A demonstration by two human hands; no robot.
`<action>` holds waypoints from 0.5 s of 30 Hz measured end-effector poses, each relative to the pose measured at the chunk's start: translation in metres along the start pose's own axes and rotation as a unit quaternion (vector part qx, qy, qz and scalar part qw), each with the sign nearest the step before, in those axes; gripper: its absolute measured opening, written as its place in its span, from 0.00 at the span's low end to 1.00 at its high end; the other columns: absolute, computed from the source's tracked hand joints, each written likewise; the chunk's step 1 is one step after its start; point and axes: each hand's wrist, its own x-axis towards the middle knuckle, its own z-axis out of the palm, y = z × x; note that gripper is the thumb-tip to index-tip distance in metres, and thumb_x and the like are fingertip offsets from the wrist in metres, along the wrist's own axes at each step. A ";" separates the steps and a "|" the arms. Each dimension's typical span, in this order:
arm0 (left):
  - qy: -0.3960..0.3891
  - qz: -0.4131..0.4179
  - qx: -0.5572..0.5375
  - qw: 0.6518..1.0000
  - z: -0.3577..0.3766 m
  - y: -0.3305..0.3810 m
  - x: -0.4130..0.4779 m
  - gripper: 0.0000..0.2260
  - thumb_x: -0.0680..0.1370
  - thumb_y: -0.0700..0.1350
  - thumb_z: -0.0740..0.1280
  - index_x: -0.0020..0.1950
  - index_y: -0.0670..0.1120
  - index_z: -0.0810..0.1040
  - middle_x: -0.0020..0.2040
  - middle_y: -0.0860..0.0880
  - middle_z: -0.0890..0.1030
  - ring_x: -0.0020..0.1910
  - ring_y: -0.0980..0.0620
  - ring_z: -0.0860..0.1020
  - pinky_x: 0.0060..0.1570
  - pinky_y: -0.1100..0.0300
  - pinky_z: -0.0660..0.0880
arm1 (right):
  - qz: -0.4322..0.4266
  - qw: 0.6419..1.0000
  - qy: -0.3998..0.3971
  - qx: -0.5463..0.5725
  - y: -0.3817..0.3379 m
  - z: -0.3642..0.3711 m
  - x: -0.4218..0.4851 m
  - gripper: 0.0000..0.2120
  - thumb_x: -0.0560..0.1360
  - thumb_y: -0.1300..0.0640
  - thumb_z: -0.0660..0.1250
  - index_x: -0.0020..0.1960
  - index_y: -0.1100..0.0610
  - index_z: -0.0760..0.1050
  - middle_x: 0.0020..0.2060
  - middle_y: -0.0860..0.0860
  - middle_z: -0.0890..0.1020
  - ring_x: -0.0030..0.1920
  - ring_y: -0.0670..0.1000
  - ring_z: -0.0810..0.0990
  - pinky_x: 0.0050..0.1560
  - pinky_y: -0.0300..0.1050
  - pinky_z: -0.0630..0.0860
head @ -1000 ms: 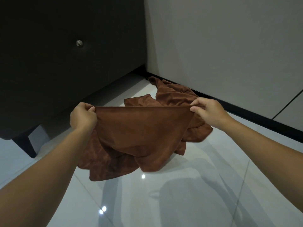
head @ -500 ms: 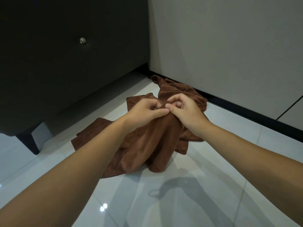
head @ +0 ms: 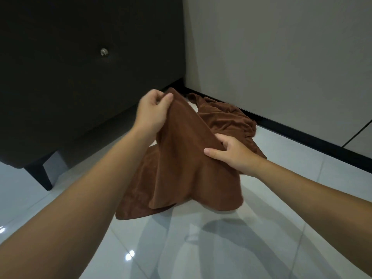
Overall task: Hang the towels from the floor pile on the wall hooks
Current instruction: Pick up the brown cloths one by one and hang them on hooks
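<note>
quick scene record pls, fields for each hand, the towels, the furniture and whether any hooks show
left hand: grips the top of the held towel, raised
right hand: grips the same towel lower, on its right side
held towel: brown, hangs in folds; contact with the floor unclear
floor towel: brown, crumpled beside the baseboard
cabinet: dark, one round knob
hooks: not in view

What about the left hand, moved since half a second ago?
Yes: the left hand went up and left, toward the cabinet knob, lifting the towel.
</note>
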 end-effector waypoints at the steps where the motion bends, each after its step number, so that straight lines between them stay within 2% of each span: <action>1: 0.027 -0.016 0.000 0.999 -0.007 0.000 0.004 0.07 0.80 0.48 0.65 0.46 0.46 0.76 0.40 0.50 0.78 0.39 0.55 0.78 0.42 0.58 0.76 | 0.003 1.000 -0.003 -0.013 0.000 -0.004 -0.001 0.12 0.76 0.55 0.69 0.59 0.53 0.77 0.54 0.46 0.84 0.55 0.46 0.82 0.57 0.43 0.78; 3: 0.070 -0.044 0.011 0.996 -0.020 -0.005 0.011 0.07 0.81 0.50 0.63 0.52 0.47 0.76 0.44 0.51 0.79 0.43 0.56 0.78 0.42 0.61 0.77 | 0.007 0.999 0.004 -0.050 0.000 -0.009 -0.002 0.05 0.78 0.55 0.66 0.53 0.53 0.78 0.48 0.45 0.84 0.49 0.44 0.83 0.50 0.38 0.77; 5: 0.087 -0.061 0.028 0.994 -0.029 -0.015 0.014 0.06 0.82 0.50 0.62 0.52 0.49 0.75 0.46 0.52 0.77 0.45 0.56 0.78 0.40 0.63 0.74 | 0.003 0.996 0.029 -0.084 -0.001 -0.012 -0.002 0.06 0.80 0.53 0.63 0.50 0.53 0.78 0.43 0.44 0.83 0.43 0.40 0.82 0.44 0.32 0.75; 7: 0.097 -0.079 0.042 0.991 -0.035 -0.027 0.014 0.05 0.82 0.50 0.62 0.49 0.51 0.74 0.46 0.52 0.76 0.47 0.54 0.77 0.42 0.61 0.75 | 0.008 0.994 0.041 -0.100 -0.008 -0.017 0.000 0.07 0.80 0.51 0.62 0.48 0.52 0.78 0.40 0.43 0.83 0.40 0.39 0.81 0.41 0.31 0.74; 9: 0.114 -0.096 0.047 0.988 -0.038 -0.038 0.013 0.07 0.82 0.50 0.62 0.45 0.52 0.73 0.46 0.51 0.77 0.49 0.51 0.78 0.49 0.55 0.77 | 0.030 0.995 -0.013 -0.097 -0.014 -0.023 -0.001 0.08 0.75 0.47 0.67 0.49 0.51 0.78 0.42 0.43 0.84 0.43 0.42 0.83 0.44 0.36 0.76; 10: 0.126 -0.103 0.052 0.985 -0.041 -0.042 0.012 0.07 0.82 0.50 0.61 0.44 0.52 0.72 0.45 0.51 0.77 0.50 0.50 0.78 0.51 0.54 0.77 | 0.053 0.992 -0.054 -0.099 -0.018 -0.026 -0.002 0.12 0.72 0.46 0.70 0.51 0.51 0.78 0.44 0.44 0.85 0.46 0.44 0.84 0.46 0.38 0.77; 12: 0.141 -0.117 0.059 0.981 -0.046 -0.046 0.013 0.07 0.82 0.50 0.61 0.45 0.51 0.72 0.45 0.52 0.76 0.51 0.50 0.78 0.52 0.54 0.76 | 0.125 0.977 -0.130 -0.110 -0.023 -0.032 -0.006 0.17 0.68 0.51 0.76 0.55 0.52 0.79 0.48 0.47 0.85 0.48 0.48 0.84 0.44 0.40 0.79; 14: 0.149 -0.127 0.060 0.979 -0.052 -0.048 0.015 0.06 0.82 0.50 0.61 0.46 0.52 0.72 0.45 0.52 0.76 0.51 0.50 0.78 0.53 0.54 0.76 | 0.176 0.960 -0.174 -0.134 -0.025 -0.038 -0.008 0.14 0.70 0.57 0.76 0.55 0.54 0.80 0.47 0.50 0.86 0.47 0.51 0.85 0.40 0.40 0.80; 15: 0.154 -0.129 0.059 0.978 -0.055 -0.048 0.016 0.07 0.82 0.50 0.61 0.45 0.53 0.71 0.45 0.52 0.76 0.51 0.50 0.78 0.54 0.53 0.77 | 0.178 0.954 -0.174 -0.166 -0.024 -0.042 -0.008 0.12 0.71 0.57 0.75 0.54 0.54 0.80 0.47 0.50 0.86 0.47 0.50 0.85 0.40 0.39 0.80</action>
